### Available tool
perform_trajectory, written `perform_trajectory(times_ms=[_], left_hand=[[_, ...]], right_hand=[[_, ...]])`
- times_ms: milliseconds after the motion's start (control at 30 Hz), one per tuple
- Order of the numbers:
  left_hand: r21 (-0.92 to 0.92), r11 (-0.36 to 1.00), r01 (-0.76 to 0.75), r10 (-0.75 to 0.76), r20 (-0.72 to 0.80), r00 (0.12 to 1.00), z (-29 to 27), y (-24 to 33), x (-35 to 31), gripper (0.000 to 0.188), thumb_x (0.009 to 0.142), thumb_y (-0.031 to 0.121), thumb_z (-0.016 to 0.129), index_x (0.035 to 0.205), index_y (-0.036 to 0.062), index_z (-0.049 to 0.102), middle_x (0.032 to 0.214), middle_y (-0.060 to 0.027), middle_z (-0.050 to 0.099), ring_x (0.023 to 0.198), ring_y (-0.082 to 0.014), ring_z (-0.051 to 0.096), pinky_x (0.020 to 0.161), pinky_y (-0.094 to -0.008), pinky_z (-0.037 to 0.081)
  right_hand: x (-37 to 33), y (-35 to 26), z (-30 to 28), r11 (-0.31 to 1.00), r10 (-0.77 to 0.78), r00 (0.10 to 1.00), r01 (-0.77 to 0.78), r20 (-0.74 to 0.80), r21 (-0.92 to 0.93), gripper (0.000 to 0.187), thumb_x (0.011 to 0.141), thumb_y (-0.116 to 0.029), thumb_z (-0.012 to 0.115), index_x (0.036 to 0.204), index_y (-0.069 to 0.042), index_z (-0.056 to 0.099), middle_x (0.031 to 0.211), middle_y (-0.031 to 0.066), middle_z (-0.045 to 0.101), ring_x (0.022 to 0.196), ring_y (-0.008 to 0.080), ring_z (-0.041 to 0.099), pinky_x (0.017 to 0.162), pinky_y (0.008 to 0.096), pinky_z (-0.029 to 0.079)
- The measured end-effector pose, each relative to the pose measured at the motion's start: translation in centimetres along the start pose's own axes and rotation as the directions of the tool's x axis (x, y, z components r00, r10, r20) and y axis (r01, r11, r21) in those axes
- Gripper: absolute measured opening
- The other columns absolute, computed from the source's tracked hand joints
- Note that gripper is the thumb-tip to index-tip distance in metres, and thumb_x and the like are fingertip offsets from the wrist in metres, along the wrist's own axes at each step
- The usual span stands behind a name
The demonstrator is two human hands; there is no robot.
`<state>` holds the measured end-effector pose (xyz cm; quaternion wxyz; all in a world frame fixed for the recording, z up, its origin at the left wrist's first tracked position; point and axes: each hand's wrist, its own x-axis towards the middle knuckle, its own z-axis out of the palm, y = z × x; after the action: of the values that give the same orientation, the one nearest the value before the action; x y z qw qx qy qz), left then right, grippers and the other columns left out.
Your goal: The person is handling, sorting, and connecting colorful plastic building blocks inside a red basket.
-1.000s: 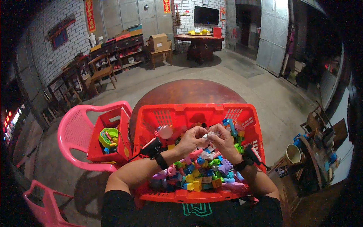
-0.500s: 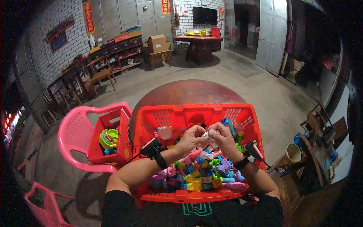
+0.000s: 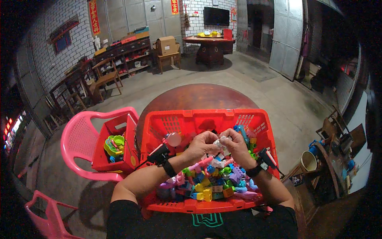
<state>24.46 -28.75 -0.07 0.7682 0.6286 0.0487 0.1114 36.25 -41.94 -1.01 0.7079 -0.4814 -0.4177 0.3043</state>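
Observation:
My left hand (image 3: 201,147) and my right hand (image 3: 238,146) meet over the red plastic basket (image 3: 195,206). Both are closed, with the fingers pinching a small white piece (image 3: 224,146) between them. Its surface looks uneven, like something crumpled or knobbly, and the fingers cover part of it; its kind cannot be made out. Below the hands, a heap of colourful toy building blocks (image 3: 207,194) fills the near part of the basket. A pale pink round piece (image 3: 173,139) sits by my left wrist.
The basket stands on a round dark wooden table (image 3: 191,95). To its left, a pink plastic chair (image 3: 77,135) carries a red box (image 3: 130,153) with green and yellow toys (image 3: 114,145). A cream bucket (image 3: 308,161) stands at the right, near a wooden chair.
The white piece shows a little more between my fingers, which have shifted slightly around it. Both hands stay in nearly the same place above the basket.

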Motion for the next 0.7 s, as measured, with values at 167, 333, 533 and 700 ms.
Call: perform_trajectory(times_ms=[167,333,533,700], left_hand=[[0.095,0.994,-0.060,0.058,0.026,0.998,-0.6,-1.0,0.1,0.029,0.078,0.001,0.067,0.102,0.0031,0.051,0.095,-0.0051,0.059,0.086,-0.0122,0.059,0.075,-0.0274,0.050],[0.148,0.985,-0.085,0.077,0.055,0.995,-0.5,-1.2,0.2,0.032,0.075,-0.003,0.067,0.102,0.0031,0.051,0.094,-0.0047,0.059,0.088,-0.0127,0.059,0.077,-0.0277,0.050],[0.090,0.993,-0.076,0.070,0.069,0.995,-0.1,-0.6,0.1,0.033,0.075,-0.004,0.065,0.103,0.0033,0.050,0.094,-0.0052,0.059,0.088,-0.0139,0.059,0.078,-0.0295,0.050],[0.069,0.997,-0.028,0.026,0.034,0.999,0.0,-0.5,0.0,0.030,0.077,-0.002,0.064,0.104,0.0029,0.050,0.093,-0.0052,0.059,0.085,-0.0142,0.060,0.077,-0.0294,0.050]], right_hand=[[-0.3,-0.3,1.0,0.966,-0.138,0.990,0.140,0.026,-0.217,0.010,0.084,-0.010,0.059,0.086,-0.004,0.052,0.083,0.0018,0.050,0.066,0.0089,0.052,0.058,0.0218,0.042],[-0.2,0.6,0.2,0.884,-0.240,0.970,0.237,0.043,-0.402,0.009,0.085,-0.009,0.059,0.088,-0.004,0.052,0.083,0.0021,0.049,0.067,0.0089,0.051,0.058,0.0215,0.041],[-0.1,0.2,0.3,0.995,-0.051,0.998,0.048,-0.033,-0.092,0.012,0.086,-0.013,0.060,0.088,-0.003,0.052,0.075,0.0011,0.051,0.067,0.0076,0.050,0.056,0.0225,0.040],[-0.4,-0.6,0.4,0.877,-0.168,0.985,0.134,-0.033,-0.461,0.013,0.086,-0.014,0.059,0.089,-0.003,0.053,0.076,0.0016,0.051,0.067,0.0080,0.050,0.056,0.0237,0.041]])
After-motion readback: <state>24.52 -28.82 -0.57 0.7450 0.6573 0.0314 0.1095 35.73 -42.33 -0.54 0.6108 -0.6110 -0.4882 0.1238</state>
